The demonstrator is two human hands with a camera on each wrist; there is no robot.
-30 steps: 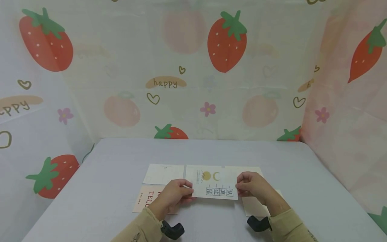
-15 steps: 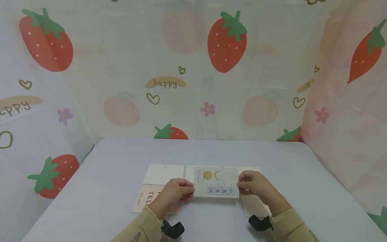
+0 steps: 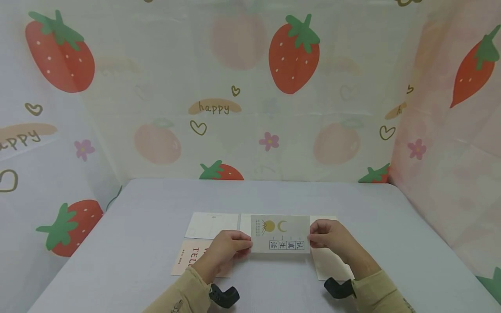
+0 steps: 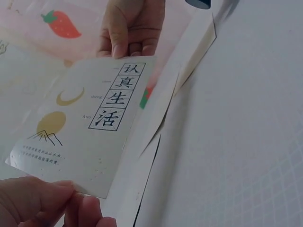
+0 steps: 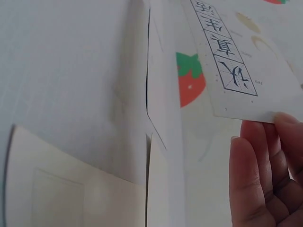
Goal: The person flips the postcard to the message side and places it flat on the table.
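Observation:
Between both hands a white postcard (image 3: 279,234) is held up over the table, printed with a yellow sun, a crescent moon and boxed Chinese characters. My left hand (image 3: 227,248) pinches one short edge between thumb and fingers. The opposite short edge is pinched by my right hand (image 3: 332,239). In the left wrist view the whole printed face of the postcard (image 4: 85,123) shows, turned sideways. The right wrist view has the right fingertips (image 5: 286,118) on the card's edge, clear of the tabletop.
Several other cards lie flat around the hands: a white card (image 3: 213,224) at the back left, a card with red lettering (image 3: 188,258) at the front left, and a cream card (image 3: 330,266) at the right. A strawberry-print cloth (image 3: 293,113) backs the white table (image 3: 156,195).
The postcard has tilted up to face me more and risen slightly. Both hands keep their pinch, and the right hand has shifted a little to the right.

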